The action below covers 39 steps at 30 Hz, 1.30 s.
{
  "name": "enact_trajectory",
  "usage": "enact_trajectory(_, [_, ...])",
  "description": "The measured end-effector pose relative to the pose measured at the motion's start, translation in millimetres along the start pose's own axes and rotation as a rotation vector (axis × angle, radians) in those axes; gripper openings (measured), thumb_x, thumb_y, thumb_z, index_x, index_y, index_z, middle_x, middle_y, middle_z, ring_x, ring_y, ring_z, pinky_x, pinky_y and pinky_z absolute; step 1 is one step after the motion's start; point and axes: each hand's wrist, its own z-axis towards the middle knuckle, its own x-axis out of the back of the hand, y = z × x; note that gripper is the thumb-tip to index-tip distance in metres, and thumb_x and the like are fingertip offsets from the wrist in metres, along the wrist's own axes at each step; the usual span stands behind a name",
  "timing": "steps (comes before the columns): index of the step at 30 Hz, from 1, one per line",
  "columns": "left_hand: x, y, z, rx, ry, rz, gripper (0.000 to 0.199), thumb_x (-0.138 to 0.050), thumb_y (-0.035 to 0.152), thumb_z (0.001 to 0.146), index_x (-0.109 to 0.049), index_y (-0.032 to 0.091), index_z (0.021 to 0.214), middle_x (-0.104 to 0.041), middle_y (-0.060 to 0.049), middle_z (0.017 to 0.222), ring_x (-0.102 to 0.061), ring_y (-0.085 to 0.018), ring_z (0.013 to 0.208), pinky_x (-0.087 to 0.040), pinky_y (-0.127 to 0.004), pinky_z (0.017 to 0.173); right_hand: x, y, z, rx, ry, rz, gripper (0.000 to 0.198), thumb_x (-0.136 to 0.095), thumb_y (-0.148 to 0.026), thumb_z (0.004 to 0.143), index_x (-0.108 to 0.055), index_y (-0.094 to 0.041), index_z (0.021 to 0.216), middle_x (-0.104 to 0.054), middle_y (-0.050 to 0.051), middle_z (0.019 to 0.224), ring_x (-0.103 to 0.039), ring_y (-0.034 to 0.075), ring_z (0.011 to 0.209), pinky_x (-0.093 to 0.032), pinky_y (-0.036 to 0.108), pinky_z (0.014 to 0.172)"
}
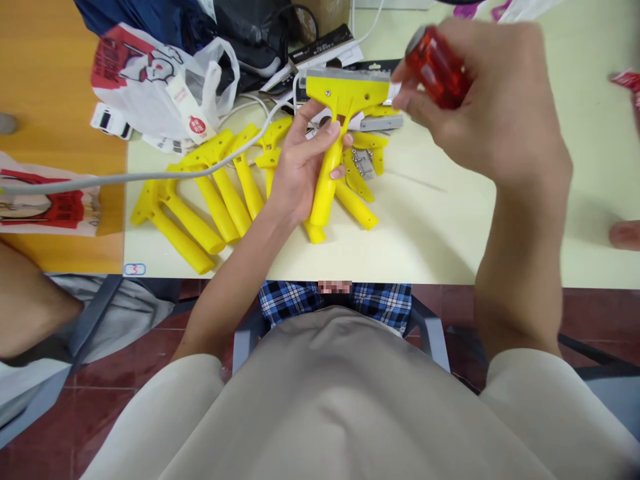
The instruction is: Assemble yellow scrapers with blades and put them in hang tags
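My left hand (300, 160) is closed round the handle of a yellow scraper (345, 100), held upright above the table. A grey metal strip runs along the scraper's top edge, and two screws show in its head. My right hand (500, 100) grips a red see-through screwdriver handle (440, 67); its shaft is hidden. The right thumb and fingertip are near the right end of the scraper's head, and I cannot tell whether they touch it. Below lie loose screws (363, 162) and more yellow scraper parts (355, 203).
Several yellow scraper handles (185, 240) lie in a row on the pale table (425, 233). A grey cable (165, 176) crosses above them. A plastic bag (150, 80) and a black bag (255, 40) stand behind. Another person's leg (35, 300) is at left; a fingertip (625, 235) shows at right.
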Motion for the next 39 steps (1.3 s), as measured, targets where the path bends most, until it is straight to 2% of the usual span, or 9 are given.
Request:
enact_trajectory(4, [-2.9, 1.0, -1.6, 0.014, 0.008, 0.024, 0.040, -0.074, 0.011, 0.101, -0.075, 0.044, 0.123, -0.079, 0.001, 0.122, -0.065, -0.025, 0.144, -0.048, -0.019, 0.053, -10.0, -7.1, 16.1, 0.094, 0.265, 0.055, 0.029, -0.065, -0.033, 0.103, -0.079, -0.013, 0.117, -0.070, 0.005, 0.109, -0.047, 0.005, 0.084, -0.035, 0.024, 0.085])
enact_trajectory(8, [-8.5, 0.3, -3.7, 0.068, 0.064, 0.033, 0.046, -0.075, 0.010, 0.101, -0.073, 0.044, 0.131, -0.080, 0.000, 0.125, -0.067, -0.027, 0.143, -0.047, -0.020, 0.052, -32.1, -6.6, 19.2, 0.008, 0.230, -0.114, 0.042, -0.048, -0.054, 0.111, -0.074, -0.023, 0.125, -0.069, 0.004, 0.127, -0.064, 0.015, 0.116, -0.052, 0.032, 0.109])
enact_trajectory(11, [-8.5, -2.4, -5.0, 0.112, 0.084, 0.046, 0.051, -0.080, 0.013, 0.098, -0.072, 0.047, 0.135, -0.081, 0.000, 0.125, -0.070, -0.030, 0.141, -0.051, -0.021, 0.051, -46.1, -3.0, 14.2, 0.132, 0.305, -0.011, 0.046, -0.046, -0.059, 0.112, -0.071, -0.022, 0.123, -0.066, 0.003, 0.133, -0.064, 0.011, 0.126, -0.054, 0.028, 0.115])
enact_trajectory(14, [-4.0, -6.1, -5.1, 0.091, 0.008, 0.052, 0.059, -0.083, 0.015, 0.095, -0.071, 0.054, 0.137, -0.082, 0.001, 0.119, -0.068, -0.030, 0.146, -0.054, -0.023, 0.052, -55.2, 1.4, 9.9, 0.180, 0.382, 0.104, 0.046, -0.051, -0.060, 0.111, -0.071, -0.019, 0.115, -0.064, 0.004, 0.134, -0.064, 0.008, 0.127, -0.056, 0.025, 0.114])
enact_trajectory(21, [1.2, -9.7, -2.5, 0.114, 0.005, 0.150, 0.060, -0.076, 0.018, 0.101, -0.066, 0.056, 0.147, -0.081, 0.003, 0.130, -0.068, -0.030, 0.146, -0.057, -0.024, 0.054, -53.2, 11.5, 4.6, 0.214, 0.371, 0.123, 0.032, -0.053, -0.046, 0.111, -0.071, -0.020, 0.112, -0.064, 0.005, 0.131, -0.064, 0.011, 0.127, -0.055, 0.028, 0.111])
enact_trajectory(26, [-9.9, -6.2, -5.9, 0.103, 0.061, 0.037, 0.063, -0.069, 0.012, 0.103, -0.065, 0.057, 0.146, -0.081, 0.004, 0.126, -0.063, -0.027, 0.150, -0.055, -0.023, 0.056, -46.1, 10.1, 3.3, 0.141, 0.225, 0.047, 0.035, -0.049, -0.050, 0.112, -0.070, -0.022, 0.110, -0.061, 0.004, 0.141, -0.061, 0.010, 0.134, -0.056, 0.029, 0.118])
enact_trajectory(33, [-3.1, -9.8, -6.6, 0.115, 0.083, 0.012, 0.058, -0.073, 0.018, 0.104, -0.063, 0.055, 0.147, -0.080, 0.003, 0.127, -0.055, -0.029, 0.157, -0.059, -0.027, 0.068, -43.9, 10.0, 6.2, 0.130, 0.208, 0.234, 0.028, -0.071, -0.037, 0.102, -0.080, -0.014, 0.117, -0.064, 0.008, 0.134, -0.064, 0.013, 0.129, -0.052, 0.025, 0.108])
enact_trajectory(36, [6.0, -12.6, -4.3, 0.172, 0.130, -0.086, 0.053, -0.070, 0.033, 0.109, -0.057, 0.058, 0.153, -0.079, 0.002, 0.133, -0.055, -0.032, 0.157, -0.063, -0.032, 0.075, -27.9, 8.2, 17.5, 0.108, 0.104, 0.205, 0.028, -0.081, -0.037, 0.096, -0.084, -0.016, 0.114, -0.068, 0.006, 0.117, -0.060, 0.009, 0.113, -0.042, 0.023, 0.095])
enact_trajectory(39, [5.3, -11.2, -3.2, 0.189, 0.135, -0.107, 0.049, -0.068, 0.036, 0.110, -0.058, 0.058, 0.152, -0.079, 0.001, 0.133, -0.053, -0.034, 0.159, -0.064, -0.034, 0.076, -5.3, 1.7, 34.9, 0.099, -0.058, 0.183, 0.028, -0.088, -0.032, 0.090, -0.085, -0.015, 0.112, -0.063, 0.001, 0.096, -0.044, -0.001, 0.085, -0.028, 0.020, 0.079])
